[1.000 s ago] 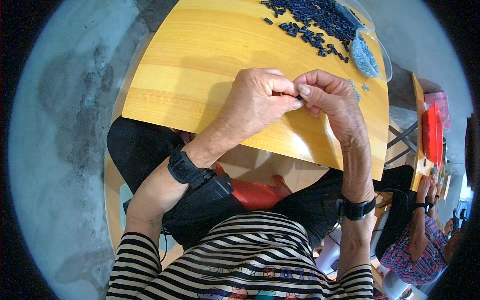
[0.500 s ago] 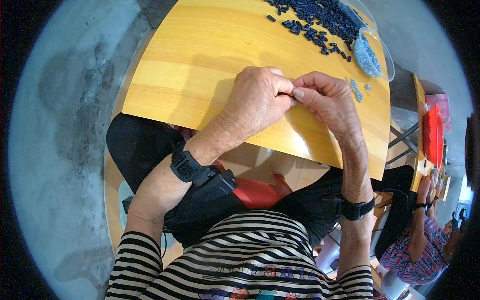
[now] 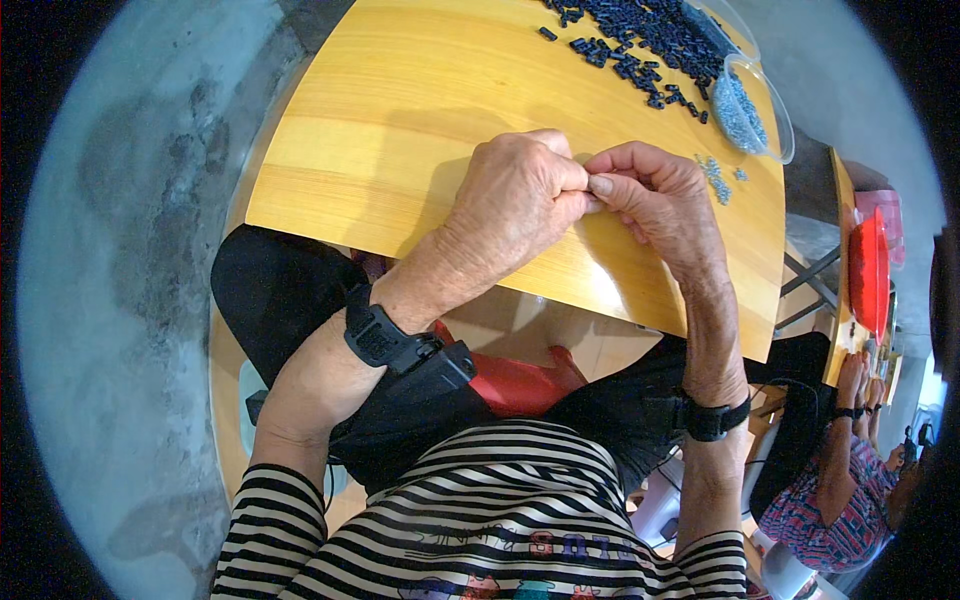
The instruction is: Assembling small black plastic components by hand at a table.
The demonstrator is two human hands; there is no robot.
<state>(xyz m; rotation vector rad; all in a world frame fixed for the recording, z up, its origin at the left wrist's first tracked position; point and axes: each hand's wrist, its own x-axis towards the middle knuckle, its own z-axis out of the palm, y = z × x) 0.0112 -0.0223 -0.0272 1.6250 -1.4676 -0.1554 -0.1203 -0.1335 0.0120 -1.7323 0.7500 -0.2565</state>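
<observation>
Over yellow table (image 3: 390, 110), left hand (image 3: 519, 192) and right hand (image 3: 658, 205) pinched, apparently on hidden piece; likely fitting step; next move needs steady alignment.

Left hand (image 3: 520, 195) and right hand (image 3: 655, 205) meet above the table (image 3: 400, 110), fingers (image 3: 572, 178) pinched, apparently on a hidden piece.

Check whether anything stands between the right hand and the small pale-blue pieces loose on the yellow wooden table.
Nothing visible does: the pale-blue pieces lie just right of the right hand; the dark cylindrical pieces lie farther away.
</observation>
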